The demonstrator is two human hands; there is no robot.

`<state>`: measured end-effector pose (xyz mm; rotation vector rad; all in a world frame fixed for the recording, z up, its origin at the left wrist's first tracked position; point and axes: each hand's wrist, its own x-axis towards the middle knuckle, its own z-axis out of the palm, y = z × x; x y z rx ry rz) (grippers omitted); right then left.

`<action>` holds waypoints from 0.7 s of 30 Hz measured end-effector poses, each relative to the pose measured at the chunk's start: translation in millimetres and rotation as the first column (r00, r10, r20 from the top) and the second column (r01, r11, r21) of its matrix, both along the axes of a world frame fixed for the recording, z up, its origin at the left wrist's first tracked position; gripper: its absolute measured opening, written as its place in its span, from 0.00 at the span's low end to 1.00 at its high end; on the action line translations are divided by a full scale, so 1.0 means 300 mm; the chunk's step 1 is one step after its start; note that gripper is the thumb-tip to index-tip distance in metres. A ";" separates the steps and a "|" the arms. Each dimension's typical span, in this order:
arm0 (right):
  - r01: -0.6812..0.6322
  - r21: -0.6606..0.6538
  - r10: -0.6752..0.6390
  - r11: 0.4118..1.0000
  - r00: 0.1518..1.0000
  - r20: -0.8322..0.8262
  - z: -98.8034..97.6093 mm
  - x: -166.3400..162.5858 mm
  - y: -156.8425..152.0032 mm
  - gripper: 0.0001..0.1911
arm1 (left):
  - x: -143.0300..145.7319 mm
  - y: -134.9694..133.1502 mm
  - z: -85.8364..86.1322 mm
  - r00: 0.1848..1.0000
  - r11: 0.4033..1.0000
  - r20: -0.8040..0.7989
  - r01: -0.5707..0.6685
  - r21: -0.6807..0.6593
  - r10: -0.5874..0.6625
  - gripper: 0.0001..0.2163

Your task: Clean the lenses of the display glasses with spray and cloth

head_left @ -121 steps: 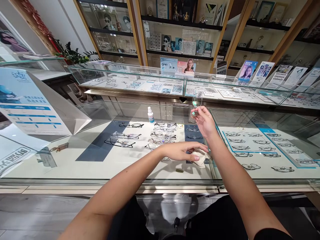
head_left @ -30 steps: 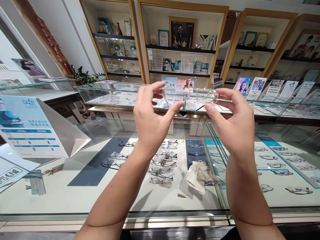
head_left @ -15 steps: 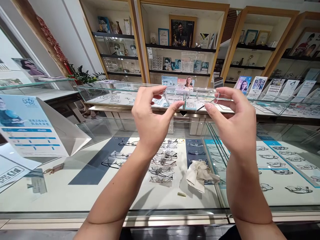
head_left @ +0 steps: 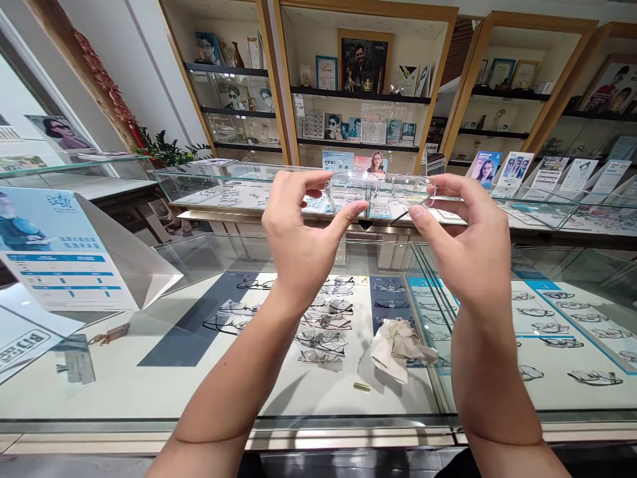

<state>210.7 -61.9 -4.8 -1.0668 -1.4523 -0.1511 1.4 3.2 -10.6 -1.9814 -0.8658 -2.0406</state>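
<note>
The left hand (head_left: 298, 245) and right hand (head_left: 468, 245) hold thin clear-rimmed spectacles (head_left: 381, 189) raised level above the glass display counter (head_left: 149, 398), thumb and forefinger of each pinched on one lens end. A crumpled beige cloth (head_left: 398, 348) lies unheld below, near a small brass cylinder (head_left: 361, 386) and rows of displayed frames (head_left: 323, 325). Nothing blocks the hands.

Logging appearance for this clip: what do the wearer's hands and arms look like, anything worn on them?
Both arms are bare down to the frame edge: no sleeves show on the left forearm or right forearm. The left hand and right hand wear no gloves, and no ring, watch or bracelet is visible. Visible nails look short and unpainted.
</note>
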 end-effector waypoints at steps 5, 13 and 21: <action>-0.027 -0.020 0.026 0.999 0.999 -0.025 0.002 -0.001 0.003 0.18 | -0.001 -0.003 0.000 1.000 1.000 0.009 -0.019 0.019 0.019 0.20; -0.043 -0.033 0.043 0.999 0.999 0.015 -0.001 0.006 0.011 0.18 | -0.001 -0.004 0.000 0.999 0.998 0.016 -0.046 0.034 0.046 0.21; -0.059 -0.056 0.061 0.997 0.997 0.041 -0.004 0.014 0.021 0.18 | -0.002 -0.002 -0.001 0.999 0.999 0.036 -0.005 0.054 0.003 0.22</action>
